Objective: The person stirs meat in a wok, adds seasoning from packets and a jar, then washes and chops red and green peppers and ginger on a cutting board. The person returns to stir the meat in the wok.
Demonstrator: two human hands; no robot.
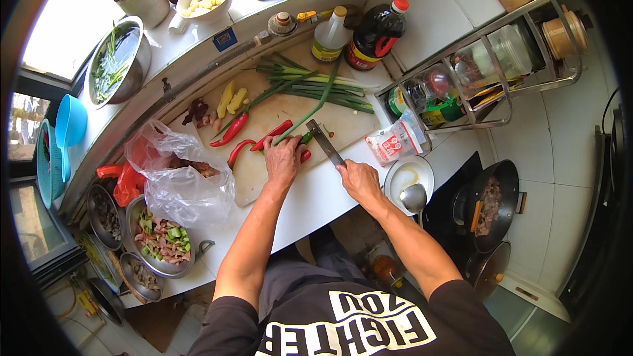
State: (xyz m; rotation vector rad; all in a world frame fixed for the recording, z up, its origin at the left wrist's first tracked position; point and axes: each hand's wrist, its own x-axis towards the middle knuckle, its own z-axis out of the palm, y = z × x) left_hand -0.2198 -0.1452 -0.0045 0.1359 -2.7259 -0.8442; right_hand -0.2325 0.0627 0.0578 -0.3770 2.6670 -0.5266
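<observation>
My left hand (283, 158) presses a green pepper (306, 137) and a red chili pepper against the cutting board (254, 173), its fingers curled beside the blade. My right hand (360, 178) grips the handle of a kitchen knife (325, 143), whose blade reaches up and left across the board, close to the left fingertips. More red chili peppers (236, 130) lie left of my left hand. Pieces of ginger (232, 98) and garlic or shallot bulbs (198, 113) rest on the board's upper left. Green onions (316, 84) spread along its far side, one long stalk reaching down to my left hand.
Left are a clear plastic bag (188, 193) and metal bowls of chopped food (163, 269). Two bottles (374, 34) stand behind the board. Right are a seasoning packet (394, 143), a white bowl (395, 178) with a ladle (414, 199), a metal rack (470, 84) and a wok of meat (504, 188).
</observation>
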